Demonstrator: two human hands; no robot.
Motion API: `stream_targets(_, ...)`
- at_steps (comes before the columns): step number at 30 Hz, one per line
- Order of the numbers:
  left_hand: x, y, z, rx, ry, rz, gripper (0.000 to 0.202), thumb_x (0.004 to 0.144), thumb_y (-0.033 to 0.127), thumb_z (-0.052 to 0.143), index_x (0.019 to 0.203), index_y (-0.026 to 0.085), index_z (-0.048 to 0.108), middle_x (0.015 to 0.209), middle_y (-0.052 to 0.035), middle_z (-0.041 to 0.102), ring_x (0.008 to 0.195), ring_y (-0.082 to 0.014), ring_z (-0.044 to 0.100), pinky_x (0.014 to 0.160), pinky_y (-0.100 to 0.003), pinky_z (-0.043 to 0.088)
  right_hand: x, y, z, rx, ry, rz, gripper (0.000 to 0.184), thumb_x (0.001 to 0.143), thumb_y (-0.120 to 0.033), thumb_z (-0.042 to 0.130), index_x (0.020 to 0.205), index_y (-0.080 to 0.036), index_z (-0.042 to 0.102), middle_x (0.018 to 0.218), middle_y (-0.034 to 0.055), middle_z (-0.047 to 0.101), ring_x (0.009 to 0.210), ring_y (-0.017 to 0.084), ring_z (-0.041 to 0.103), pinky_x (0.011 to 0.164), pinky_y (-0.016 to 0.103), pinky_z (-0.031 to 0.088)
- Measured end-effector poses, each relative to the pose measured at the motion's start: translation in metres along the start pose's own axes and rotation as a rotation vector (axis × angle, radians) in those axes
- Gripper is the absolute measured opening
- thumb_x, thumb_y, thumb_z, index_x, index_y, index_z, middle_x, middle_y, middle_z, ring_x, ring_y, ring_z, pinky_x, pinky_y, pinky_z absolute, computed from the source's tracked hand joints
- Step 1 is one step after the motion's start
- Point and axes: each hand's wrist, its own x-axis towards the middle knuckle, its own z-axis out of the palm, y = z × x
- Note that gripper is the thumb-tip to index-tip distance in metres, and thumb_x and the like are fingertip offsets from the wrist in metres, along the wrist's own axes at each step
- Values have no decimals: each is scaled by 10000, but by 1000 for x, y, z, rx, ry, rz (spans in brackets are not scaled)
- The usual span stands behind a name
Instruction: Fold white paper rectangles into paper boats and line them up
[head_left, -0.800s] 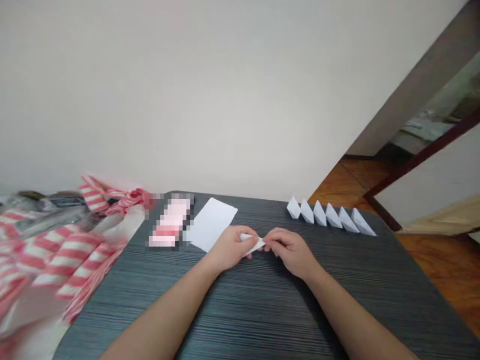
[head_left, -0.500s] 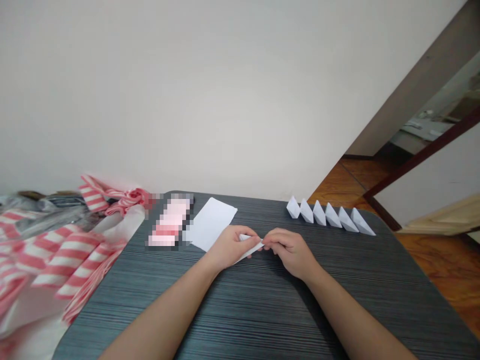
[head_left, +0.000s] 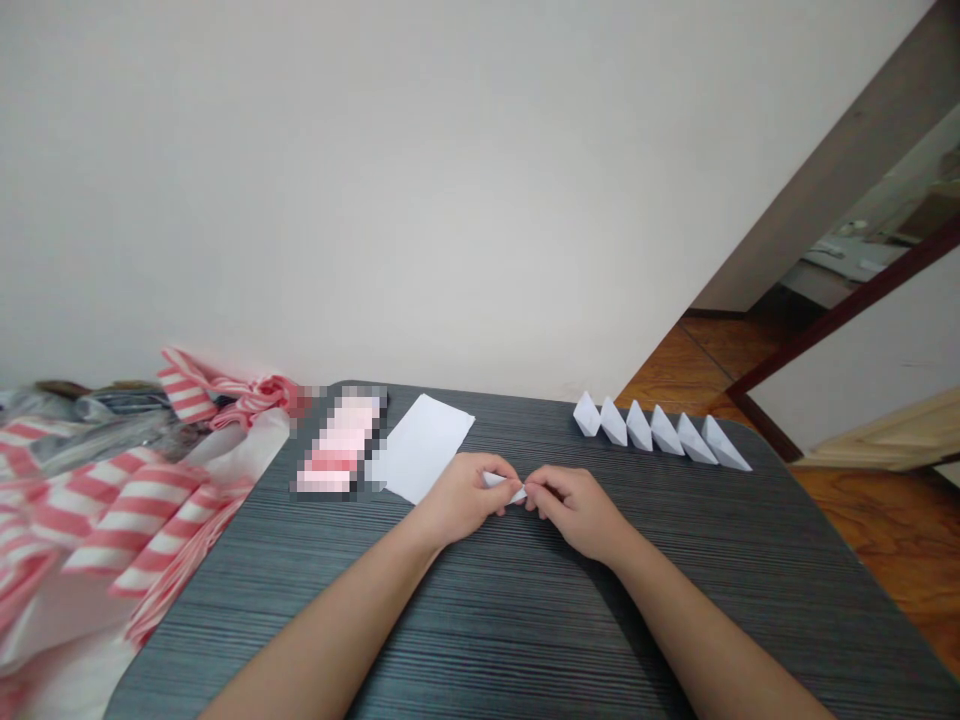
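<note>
A small folded piece of white paper (head_left: 510, 487) is pinched between both my hands, low over the dark striped table (head_left: 525, 620). My left hand (head_left: 461, 500) curls round its left part, thumb and fingers closed on it. My right hand (head_left: 574, 508) grips its right tip with closed fingers. Most of the paper is hidden under my fingers. A flat white sheet (head_left: 424, 445) lies just behind my left hand. Several folded white paper shapes (head_left: 660, 430) stand in a row at the table's far right.
A blurred pink object (head_left: 341, 445) lies left of the sheet. Red-and-white striped plastic bags (head_left: 112, 510) pile up along the table's left side. A plain wall stands behind the table. Wooden floor (head_left: 900, 520) and a doorway show on the right.
The paper between my hands now looks smaller and more tucked in; my fingertips have drawn closer together. Both hands stay at the same spot on the table.
</note>
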Motion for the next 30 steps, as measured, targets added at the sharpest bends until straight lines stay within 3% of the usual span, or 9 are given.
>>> stream_targets(21,-1,2,1,25,4,0,225,785,323,529,788,140,660,600,-19,608,553,-117,546,509,-202,395,0,-4,0,-53,14,-26,200,857,-154,464,684,-166,561,612,-19,555,582,108,512,571,216,358)
stream_targets(26,0,-2,0,-89,34,-22,281,812,397,498,911,156,603,607,-8,611,541,-132,573,512,-224,432,-1,-1,-2,-26,56,10,216,872,-183,449,685,-168,557,600,-17,554,565,111,506,559,221,358)
stream_targets(30,2,-5,0,-121,33,-22,282,827,403,475,859,149,592,590,-11,608,535,-131,571,503,-220,422,0,3,-1,-20,86,29,226,873,-202,446,674,-169,548,589,-17,536,560,115,494,545,221,356)
